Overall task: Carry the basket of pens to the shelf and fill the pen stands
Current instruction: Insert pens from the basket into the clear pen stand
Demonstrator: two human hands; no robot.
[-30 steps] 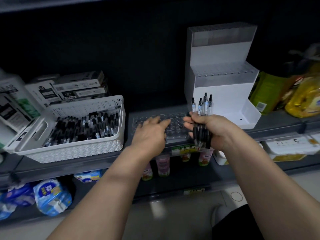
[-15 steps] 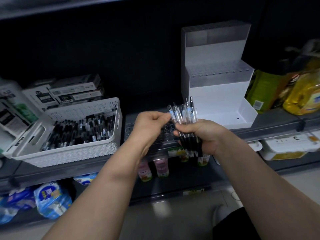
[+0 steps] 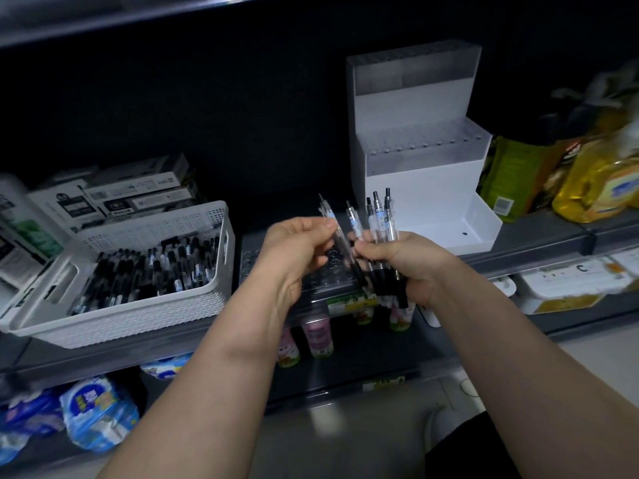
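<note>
At frame centre, the dark room above the flat clear stand (image 3: 250,267) stays open up to the upper shelf (image 3: 103,19). The white basket (image 3: 138,316) walls it at left and the tiered white stand (image 3: 422,188) at right. The left hand (image 3: 294,250) and right hand (image 3: 411,264), gripping pens (image 3: 378,219), crowd its front. Boxes (image 3: 138,198) back the basket, and bottles (image 3: 598,188) stand just beside the tiered stand.

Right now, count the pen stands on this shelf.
2. The white tiered stand is behind the right hand; the clear holed stand lies right of the basket, largely hidden by the left hand.
</note>
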